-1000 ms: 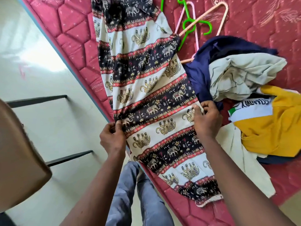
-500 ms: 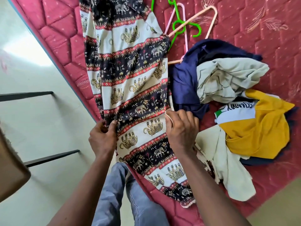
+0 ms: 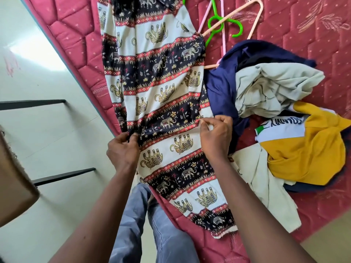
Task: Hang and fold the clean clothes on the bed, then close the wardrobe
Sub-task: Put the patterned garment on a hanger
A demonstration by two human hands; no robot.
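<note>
While both hands work at the near edge of the bed (image 3: pixel 72 35), I see the elephant-print garment (image 3: pixel 161 95) stretched lengthwise along the red quilted mattress, its hem end lying toward the person's legs. The left hand (image 3: pixel 123 149) has its fingers curled and pinches the garment's left edge, right where the mattress meets the floor (image 3: pixel 47 130). The right hand (image 3: pixel 215 135) pinches the opposite edge between thumb and fingertips, just beside a navy garment (image 3: pixel 220 88). That navy piece heads a loose heap to the right: a pale grey-green garment (image 3: pixel 269 88) lies on it, a yellow shirt (image 3: pixel 307 149) with a white printed panel sits nearer the bed's corner, and a cream cloth (image 3: pixel 266 186) trails below. Beyond the heap, a green hanger (image 3: pixel 224 21), a pink hanger (image 3: pixel 223 35) and a peach hanger (image 3: pixel 254 18) lie crossed over one another on the mattress, touching the printed garment's right edge.
</note>
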